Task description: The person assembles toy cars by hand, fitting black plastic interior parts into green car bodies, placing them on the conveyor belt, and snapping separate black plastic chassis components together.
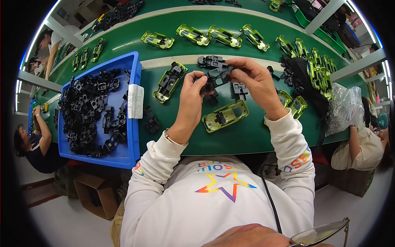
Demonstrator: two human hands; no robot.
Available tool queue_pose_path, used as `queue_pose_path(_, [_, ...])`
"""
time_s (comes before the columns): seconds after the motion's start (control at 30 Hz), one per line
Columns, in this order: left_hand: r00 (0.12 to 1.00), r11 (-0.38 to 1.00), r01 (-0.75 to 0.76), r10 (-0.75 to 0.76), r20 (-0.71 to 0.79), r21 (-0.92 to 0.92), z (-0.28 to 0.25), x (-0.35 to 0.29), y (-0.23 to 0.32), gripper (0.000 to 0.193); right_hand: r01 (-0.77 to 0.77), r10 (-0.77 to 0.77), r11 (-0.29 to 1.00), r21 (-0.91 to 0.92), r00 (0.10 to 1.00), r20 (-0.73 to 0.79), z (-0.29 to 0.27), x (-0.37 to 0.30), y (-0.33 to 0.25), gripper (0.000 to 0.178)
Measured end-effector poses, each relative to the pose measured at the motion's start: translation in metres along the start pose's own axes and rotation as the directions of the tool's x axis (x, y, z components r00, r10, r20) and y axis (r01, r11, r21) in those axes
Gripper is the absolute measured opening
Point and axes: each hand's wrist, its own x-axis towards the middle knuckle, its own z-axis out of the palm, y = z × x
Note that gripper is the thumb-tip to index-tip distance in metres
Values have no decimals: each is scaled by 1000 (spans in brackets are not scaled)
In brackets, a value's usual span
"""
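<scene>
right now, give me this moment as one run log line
left hand: holds black part | right hand: holds same part | near: green car shell | left: blue bin, black pieces

Strip lights (363, 17) shine over a green workbench (173, 142) and pale floor (57, 222).

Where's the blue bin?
The blue bin is on the left of the head view, left of the left hand, with a white label on its right wall.

A white top (205, 214) with long sleeves (290, 140), rainbow star (235, 192) in front, bright letters (218, 166) at its 12 o'clock, black cord (271, 201), and thin glasses (321, 235) at 5 o'clock
</scene>
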Motion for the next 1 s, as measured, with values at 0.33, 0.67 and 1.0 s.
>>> queue_pose_path(0.33, [997, 995, -53, 47, -67, -88, 11, 0, -14, 30, 87, -203, 833, -546, 967, -155, 22, -1, 5, 26])
queue_pose_path(0.67, [994, 980, -86, 73, -79, -178, 21, -2, -14, 31, 148, -298, 912, -383, 880, -369, 41, 9, 25, 14])
queue_pose_path(1.0, [986, 973, -113, 84, -143, -203, 11, 4, -23, 29, 275, -476, 575, -771, 878, -42, 38, 10, 15, 6])
